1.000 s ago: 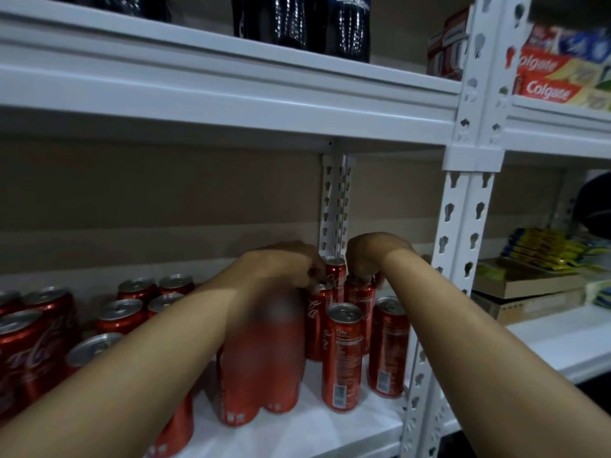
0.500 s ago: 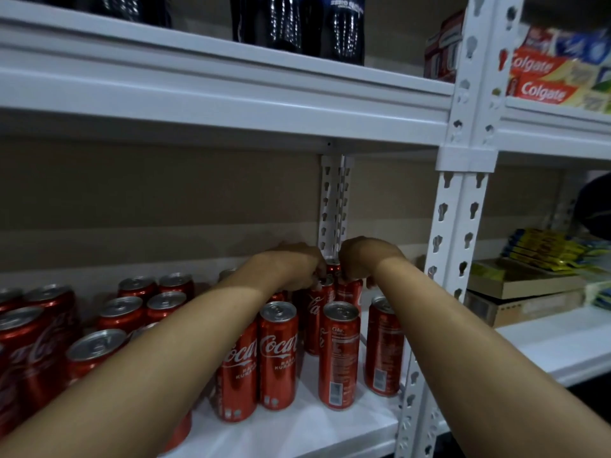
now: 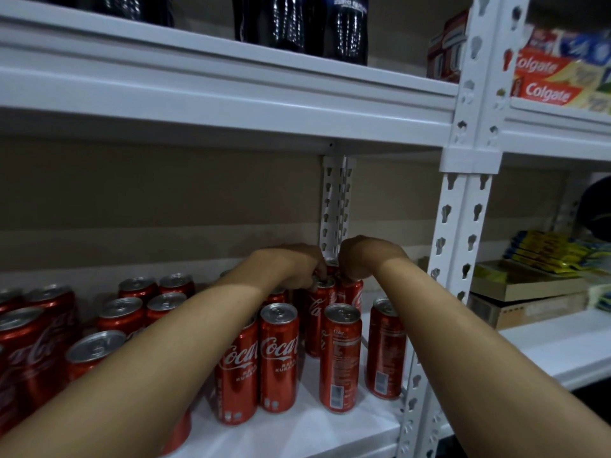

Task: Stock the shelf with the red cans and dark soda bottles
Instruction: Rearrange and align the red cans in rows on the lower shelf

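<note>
Both hands barely shifted since earlier, left hand [image 3: 291, 266] and right hand [image 3: 362, 257] curled gripping tops of rear red cans [image 3: 322, 312] on white shelf [image 3: 330, 431], dark soda bottles [image 3: 299, 21] at 12 o'clock above

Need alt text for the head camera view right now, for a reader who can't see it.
Both hands, left hand and right hand, grip the tops of red cans at the back of a white shelf crowded with upright cans. Dark soda bottles stand on the shelf above.
</note>
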